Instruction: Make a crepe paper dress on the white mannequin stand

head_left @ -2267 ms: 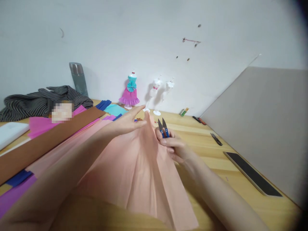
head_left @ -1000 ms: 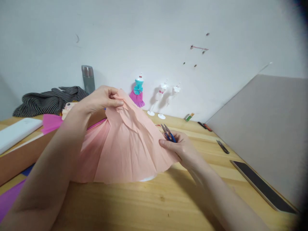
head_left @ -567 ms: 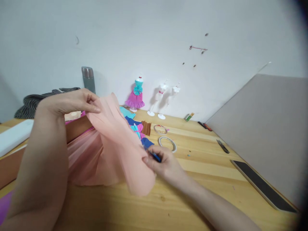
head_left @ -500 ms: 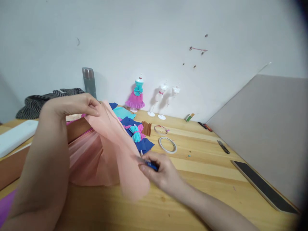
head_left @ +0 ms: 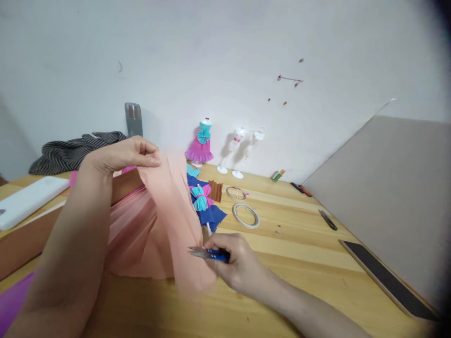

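Observation:
A strip of peach crepe paper [head_left: 176,211] hangs folded in front of me, its lower end on the wooden table [head_left: 299,244]. My left hand [head_left: 123,155] pinches the top of the strip, raised above the table. My right hand [head_left: 236,263] is closed on small blue-handled snips [head_left: 207,254], whose blades point left and touch the strip low down. More peach and pink paper lies bunched behind the strip.
A small doll in blue and teal paper [head_left: 204,204] lies beside a tape ring [head_left: 245,216]. Dressed and bare white mannequins [head_left: 200,141] stand by the wall. A grey flask [head_left: 134,119], striped cloth [head_left: 75,150], brown paper roll [head_left: 42,225], phone [head_left: 384,277] and grey board [head_left: 394,188] surround the work.
The spread peach sheet has been gathered into a narrow hanging strip. My right hand dropped toward the table and turned the snips leftward against the paper. The small paper-dressed doll is uncovered.

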Demonstrator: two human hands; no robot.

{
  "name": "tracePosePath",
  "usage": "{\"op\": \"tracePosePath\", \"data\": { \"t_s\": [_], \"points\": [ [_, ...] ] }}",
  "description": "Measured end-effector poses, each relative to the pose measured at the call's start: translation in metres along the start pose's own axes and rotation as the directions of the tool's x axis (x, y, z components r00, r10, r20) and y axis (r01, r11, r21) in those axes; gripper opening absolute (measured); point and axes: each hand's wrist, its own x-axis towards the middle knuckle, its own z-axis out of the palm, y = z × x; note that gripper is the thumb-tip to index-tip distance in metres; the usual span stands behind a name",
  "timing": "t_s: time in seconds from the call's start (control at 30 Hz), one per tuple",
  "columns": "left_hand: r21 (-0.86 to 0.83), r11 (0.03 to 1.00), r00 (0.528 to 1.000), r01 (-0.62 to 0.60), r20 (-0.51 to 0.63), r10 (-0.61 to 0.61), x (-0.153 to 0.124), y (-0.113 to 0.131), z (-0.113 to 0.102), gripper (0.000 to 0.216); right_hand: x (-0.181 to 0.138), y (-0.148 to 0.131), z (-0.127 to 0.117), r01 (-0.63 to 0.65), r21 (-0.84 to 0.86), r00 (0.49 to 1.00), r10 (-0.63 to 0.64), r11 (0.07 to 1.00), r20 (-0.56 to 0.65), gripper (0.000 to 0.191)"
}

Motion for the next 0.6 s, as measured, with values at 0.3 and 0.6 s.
{"op": "tracePosePath", "data": {
  "t_s": [0.3,0.6],
  "points": [
    [0.002,1.000,0.999,-0.021,-0.027,0.021,0.002,0.007,0.005,0.014,0.004,0.002,-0.007,-0.119,0.094,0.992,0.122,0.988,-0.025,0.017],
    [-0.261,0.958,0.951,-0.120,-0.306,0.036,0.034,-0.001,0.045,0.011,0.011,0.021,-0.035,-0.205,0.488,0.907,0.352,0.849,-0.232,0.028]
  ]
}}
